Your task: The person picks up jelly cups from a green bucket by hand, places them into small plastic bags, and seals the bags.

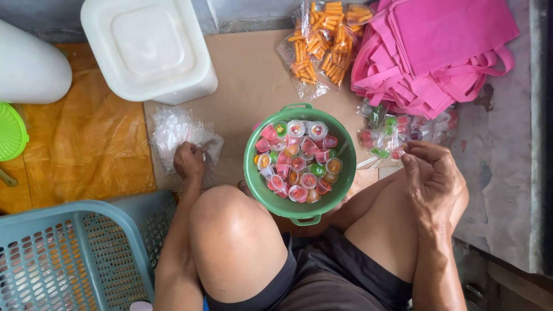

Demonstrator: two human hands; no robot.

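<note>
Nearest the camera, two bent bare knees are seen, with a round green plastic basin [252, 173] of small sealed jelly cups [298, 162] in mixed colours set on the floor between them. Left of the basin, the left hand [189, 160] is pressed down on a heap of thin clear plastic bags [175, 133], its fingers pinching at one bag. Right of the basin, the right hand [432, 175] is held raised, fingertips pressed together; whether anything is pinched there cannot be told. Nearer, left of the basin, a pale blue perforated plastic basket [63, 259] is seen. Beyond the basin lie a white lidded plastic tub [150, 49], clear bags of orange stick snacks [322, 46] and folded pink fabric bags [438, 52]. Several bags could be lifted at once, since the thin films cling; the basin could be tipped by a shifting knee.
</note>
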